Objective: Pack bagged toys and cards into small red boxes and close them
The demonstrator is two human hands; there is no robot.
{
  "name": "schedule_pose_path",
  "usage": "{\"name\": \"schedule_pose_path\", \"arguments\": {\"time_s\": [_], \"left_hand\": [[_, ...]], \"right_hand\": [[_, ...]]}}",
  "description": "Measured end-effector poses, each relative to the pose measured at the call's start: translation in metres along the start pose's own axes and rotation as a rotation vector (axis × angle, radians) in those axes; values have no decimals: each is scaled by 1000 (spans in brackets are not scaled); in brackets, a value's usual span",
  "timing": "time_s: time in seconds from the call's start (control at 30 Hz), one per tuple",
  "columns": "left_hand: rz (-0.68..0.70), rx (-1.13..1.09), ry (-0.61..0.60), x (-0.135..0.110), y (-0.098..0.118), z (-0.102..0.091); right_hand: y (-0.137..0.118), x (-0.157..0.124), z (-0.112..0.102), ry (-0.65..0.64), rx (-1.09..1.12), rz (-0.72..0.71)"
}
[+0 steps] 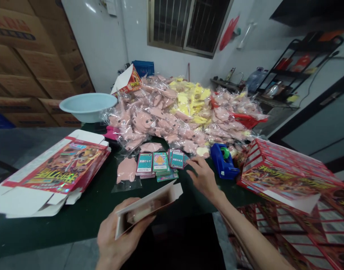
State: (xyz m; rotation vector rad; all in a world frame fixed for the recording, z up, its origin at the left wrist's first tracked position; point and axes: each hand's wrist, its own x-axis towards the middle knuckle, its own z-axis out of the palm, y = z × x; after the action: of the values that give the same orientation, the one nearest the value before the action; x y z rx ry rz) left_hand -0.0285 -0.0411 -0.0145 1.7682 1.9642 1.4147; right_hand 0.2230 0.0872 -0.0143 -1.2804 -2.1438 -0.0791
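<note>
White open-ended cardboard box [157, 197], lower centre, clamped in left hand [118, 228]; long axis slants up rightward. Right hand [204, 178], fingers parted, nearer teal-faced rectangular cards [177, 159] mid-frame, just left of its fingertips; contact unclear.

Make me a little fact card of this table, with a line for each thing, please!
Left hand: holding an open box
Inside the box: something pale, too blurred to name
Right hand: holding nothing visible, fingers spread beside the rightmost card stack; touching or not, unclear
Left of the cards: one pink piece in a clear bag
Behind the cards: heap of bagged pink and yellow pieces
Right of the cards: blue tape dispenser
Table's left: flattened red boxes
Back left: pale blue bowl
</note>
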Motion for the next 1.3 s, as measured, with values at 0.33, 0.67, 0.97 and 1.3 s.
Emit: {"name": "schedule_pose_path", "arguments": {"time_s": [0.33,0.67,0.97,1.3], "left_hand": [[219,73,-106,7,3,-9],[140,73,-227,4,11,-12],[128,45,-212,-4,5,-8],[173,-183,-206,-17,8,-4]], "right_hand": [[1,23,33,-202,-262,-163],[0,34,17,-28,-391,-119],[-28,72,19,28,-324,-322],[-37,72,35,-405,-61,-556]]}}
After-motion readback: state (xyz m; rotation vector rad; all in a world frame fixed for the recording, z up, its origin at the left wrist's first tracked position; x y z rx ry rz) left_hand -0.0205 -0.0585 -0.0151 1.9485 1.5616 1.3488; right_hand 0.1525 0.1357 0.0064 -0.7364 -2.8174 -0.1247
